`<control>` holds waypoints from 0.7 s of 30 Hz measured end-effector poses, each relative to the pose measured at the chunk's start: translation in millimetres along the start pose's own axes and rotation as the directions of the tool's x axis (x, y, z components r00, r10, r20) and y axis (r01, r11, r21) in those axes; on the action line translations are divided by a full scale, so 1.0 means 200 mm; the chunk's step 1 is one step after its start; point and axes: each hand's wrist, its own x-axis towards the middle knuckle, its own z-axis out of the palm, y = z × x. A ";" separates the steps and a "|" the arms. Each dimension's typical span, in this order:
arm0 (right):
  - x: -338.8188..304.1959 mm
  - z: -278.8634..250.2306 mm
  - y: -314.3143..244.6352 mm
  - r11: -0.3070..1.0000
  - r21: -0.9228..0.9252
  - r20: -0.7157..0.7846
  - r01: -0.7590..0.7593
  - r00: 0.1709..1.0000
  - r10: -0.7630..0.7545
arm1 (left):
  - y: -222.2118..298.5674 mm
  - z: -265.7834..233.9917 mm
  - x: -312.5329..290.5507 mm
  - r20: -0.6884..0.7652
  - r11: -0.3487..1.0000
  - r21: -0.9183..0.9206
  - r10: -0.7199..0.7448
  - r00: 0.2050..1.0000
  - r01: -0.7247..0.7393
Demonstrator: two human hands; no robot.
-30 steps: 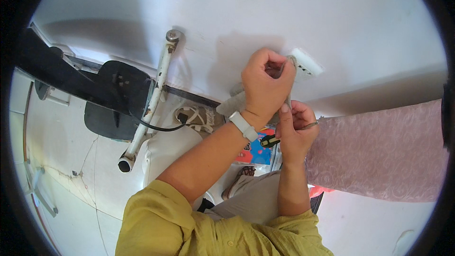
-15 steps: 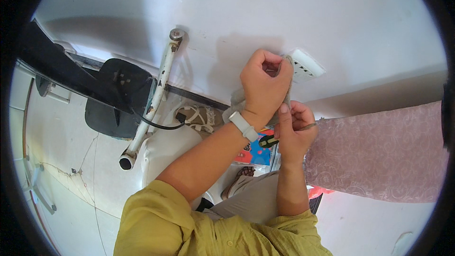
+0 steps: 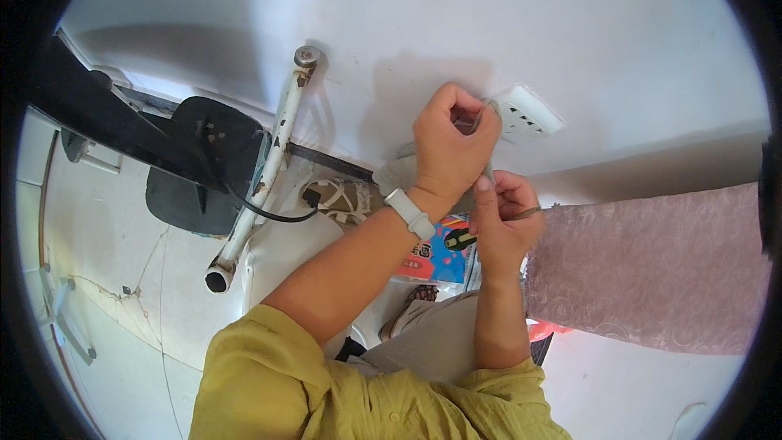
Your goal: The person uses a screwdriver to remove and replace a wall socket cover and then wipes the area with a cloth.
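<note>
My left hand (image 3: 456, 134), with a pale watch on its wrist, is closed, thumb and fingers pinching an edge of soft grey-beige cloth (image 3: 397, 173). The cloth hangs behind that hand and wrist, largely hidden. Just below and to the right, my right hand (image 3: 507, 220) is closed too, its thumb and forefinger pinching the cloth's lower edge. A thin tan strip (image 3: 531, 213) sticks out from its curled fingers. A dark green and cream object (image 3: 460, 239) shows left of the right hand; I cannot tell whether that hand holds it.
A white wall socket (image 3: 528, 114) is right beside my hands. To the left stand a chipped white metal tube (image 3: 273, 143), a black plate-like part (image 3: 208, 167) and a black cable (image 3: 273, 216). Below lie a blue and red packet (image 3: 444, 265) and a sandal (image 3: 342, 195). Patterned pink fabric (image 3: 652, 269) spreads at right.
Both hands keep their pinch on the cloth and have shifted only slightly. More of the blue and red packet shows below my left wrist.
</note>
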 end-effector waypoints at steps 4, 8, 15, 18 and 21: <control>-0.01 0.00 0.01 0.998 -0.060 0.029 -0.014 0.999 0.015 | -0.09 -0.06 0.00 -0.042 0.988 0.135 -0.075 0.996 0.080; 0.00 -0.02 0.01 0.998 -0.065 0.012 -0.014 1.000 0.015 | -0.10 -0.04 -0.01 -0.128 0.971 0.203 -0.103 0.986 0.127; 0.00 -0.01 -0.01 1.000 -0.008 -0.021 -0.018 1.000 0.018 | 0.01 -0.04 0.03 0.006 0.959 -0.108 -0.265 0.964 0.264; -0.01 0.02 0.00 0.999 -0.039 0.005 -0.012 1.000 0.013 | -0.01 -0.08 0.04 -0.007 0.885 -0.221 -0.421 0.907 0.409; 0.00 0.02 0.04 0.998 -0.057 0.017 0.017 1.000 -0.016 | -0.11 -0.10 0.00 -0.074 0.927 0.010 -0.374 0.925 0.375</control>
